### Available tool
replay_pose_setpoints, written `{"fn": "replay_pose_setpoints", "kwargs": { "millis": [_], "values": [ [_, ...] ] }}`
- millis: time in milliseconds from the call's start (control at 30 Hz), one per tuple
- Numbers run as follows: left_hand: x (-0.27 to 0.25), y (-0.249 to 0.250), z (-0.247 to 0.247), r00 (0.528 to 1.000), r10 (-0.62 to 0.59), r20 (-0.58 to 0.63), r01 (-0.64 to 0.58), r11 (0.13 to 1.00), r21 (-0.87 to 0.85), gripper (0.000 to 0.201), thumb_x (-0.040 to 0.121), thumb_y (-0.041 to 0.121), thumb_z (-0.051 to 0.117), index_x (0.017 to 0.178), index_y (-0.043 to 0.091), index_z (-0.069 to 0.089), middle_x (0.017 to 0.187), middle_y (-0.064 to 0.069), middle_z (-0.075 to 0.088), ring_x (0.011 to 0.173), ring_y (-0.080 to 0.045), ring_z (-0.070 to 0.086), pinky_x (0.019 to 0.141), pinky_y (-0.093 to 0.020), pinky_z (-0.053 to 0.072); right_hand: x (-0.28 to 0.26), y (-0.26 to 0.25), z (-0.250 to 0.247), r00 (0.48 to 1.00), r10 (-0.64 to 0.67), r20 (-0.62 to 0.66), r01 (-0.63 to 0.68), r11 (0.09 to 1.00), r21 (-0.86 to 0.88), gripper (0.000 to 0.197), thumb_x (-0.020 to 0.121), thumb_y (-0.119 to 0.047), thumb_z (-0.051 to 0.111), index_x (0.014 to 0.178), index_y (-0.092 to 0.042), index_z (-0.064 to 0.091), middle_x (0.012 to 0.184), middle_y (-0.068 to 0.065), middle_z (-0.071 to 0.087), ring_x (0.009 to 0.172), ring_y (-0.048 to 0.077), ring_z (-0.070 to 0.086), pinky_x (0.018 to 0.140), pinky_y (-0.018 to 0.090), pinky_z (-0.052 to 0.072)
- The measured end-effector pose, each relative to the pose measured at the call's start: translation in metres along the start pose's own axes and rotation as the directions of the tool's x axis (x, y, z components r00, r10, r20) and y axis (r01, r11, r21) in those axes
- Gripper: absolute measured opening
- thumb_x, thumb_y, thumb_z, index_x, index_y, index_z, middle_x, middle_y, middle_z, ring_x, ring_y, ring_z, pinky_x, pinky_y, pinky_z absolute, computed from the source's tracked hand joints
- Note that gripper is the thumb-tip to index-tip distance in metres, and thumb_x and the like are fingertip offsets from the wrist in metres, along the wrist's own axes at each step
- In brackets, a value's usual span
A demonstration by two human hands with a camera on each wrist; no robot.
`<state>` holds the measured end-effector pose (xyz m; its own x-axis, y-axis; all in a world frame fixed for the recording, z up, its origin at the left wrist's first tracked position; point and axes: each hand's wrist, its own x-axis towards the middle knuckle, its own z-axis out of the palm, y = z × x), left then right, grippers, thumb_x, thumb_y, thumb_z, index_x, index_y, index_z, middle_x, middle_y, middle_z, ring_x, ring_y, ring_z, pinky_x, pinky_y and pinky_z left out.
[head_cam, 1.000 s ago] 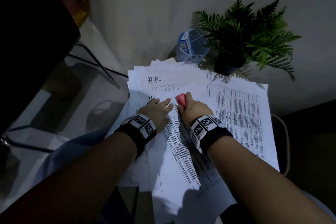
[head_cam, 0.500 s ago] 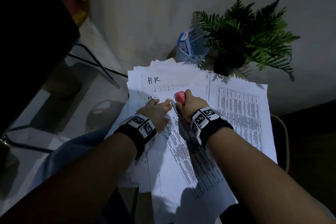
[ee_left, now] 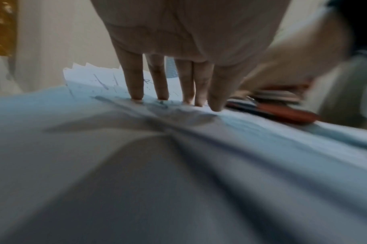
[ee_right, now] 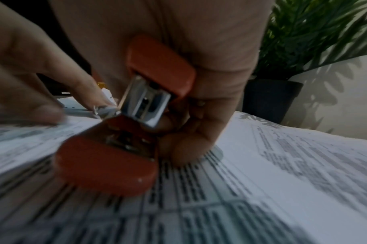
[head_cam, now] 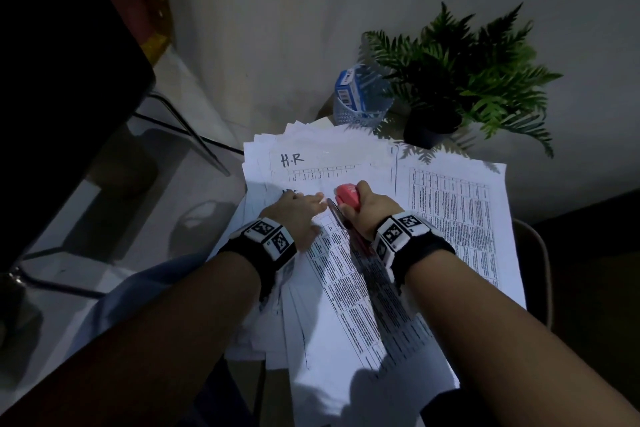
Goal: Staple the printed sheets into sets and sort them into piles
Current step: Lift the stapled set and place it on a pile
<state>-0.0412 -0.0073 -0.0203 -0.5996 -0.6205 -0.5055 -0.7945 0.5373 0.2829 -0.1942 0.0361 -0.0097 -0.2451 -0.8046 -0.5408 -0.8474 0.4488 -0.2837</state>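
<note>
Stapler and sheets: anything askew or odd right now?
Yes: a bent loose staple lies on the printed sheets beside the red stapler, at its open mouth. The H.R pile behind is fanned unevenly.

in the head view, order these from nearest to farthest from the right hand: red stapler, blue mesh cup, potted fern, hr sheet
1. red stapler, held in the right hand.
2. HR sheet, just beyond the fingers, to the left.
3. blue mesh cup and potted fern, both at the far wall, too close to call.
</note>
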Motion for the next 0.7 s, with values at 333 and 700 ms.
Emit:
{"fn": "replay_pose_setpoints", "kwargs": {
  "millis": [333,700],
  "values": [
    [0.015,-0.003,-0.015,0.966,-0.202,-0.159,0.223,0.967,0.125,0.068,0.075,0.051,0.068,0.126,0.016,0.043,0.126,-0.007,0.048,0.119,-0.026,0.043,0.101,-0.039,0.031,-0.031,0.101,-0.019,0.922,0.371,-0.108,-0.365,0.928,0.075,0.043,0.095,-0.039,0.043,0.124,-0.01,0.034,0.111,0.019,0.062,0.1,0.034,0.06,0.083,0.037,0.044],
    [-0.059,0.01,-0.054,0.958,-0.165,-0.236,-0.016,0.787,-0.617,0.026,0.077,0.012,0.066,0.1,0.023,0.064,0.1,0.0,0.07,0.087,-0.017,0.063,0.073,-0.022,0.045,-0.087,0.053,-0.047,0.94,0.116,-0.322,0.079,0.842,0.533,0.008,0.082,-0.032,0.067,0.08,-0.025,0.064,0.093,0.0,0.064,0.081,0.016,0.06,0.07,0.026,0.048]
  ]
}}
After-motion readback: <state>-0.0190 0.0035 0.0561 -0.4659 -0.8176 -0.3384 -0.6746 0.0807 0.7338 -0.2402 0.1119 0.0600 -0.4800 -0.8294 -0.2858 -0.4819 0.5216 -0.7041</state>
